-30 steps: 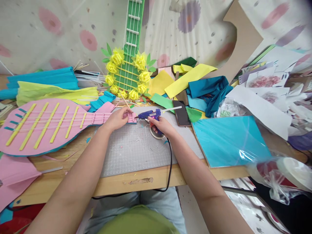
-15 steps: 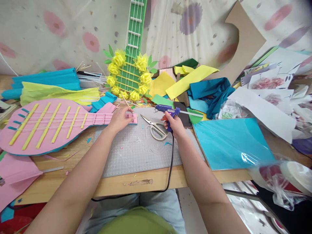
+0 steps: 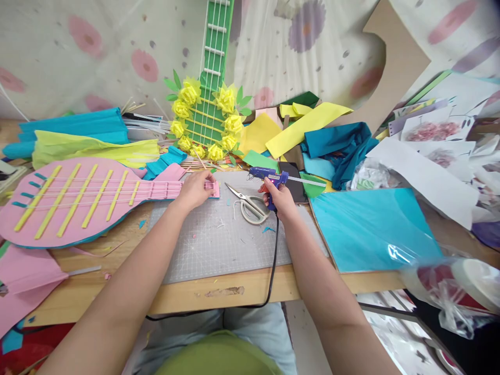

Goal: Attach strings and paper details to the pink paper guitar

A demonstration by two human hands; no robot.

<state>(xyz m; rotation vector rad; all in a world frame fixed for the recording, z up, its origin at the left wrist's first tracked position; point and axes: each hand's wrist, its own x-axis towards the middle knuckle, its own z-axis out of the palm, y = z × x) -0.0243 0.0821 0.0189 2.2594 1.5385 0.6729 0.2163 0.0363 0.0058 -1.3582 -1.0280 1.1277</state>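
Note:
My left hand rests over the end of the neck of a pink craft guitar. Its thumb and fingers are pinched together there; what they grip is too small to make out. White strings and yellow strips run across the guitar's body. My right hand grips a blue hot glue gun, nozzle pointing left and a white glue stick out of its back. Scissors with pale handles lie partly open between my hands on the grey cutting mat.
A green guitar with yellow paper flowers stands behind. Crepe paper lies at left, coloured sheets at the back. A blue sheet is on the right. The gun's black cord hangs over the table edge.
Little differs. My left hand has shifted slightly at the end of the guitar's neck. My right hand keeps the glue gun in the same place.

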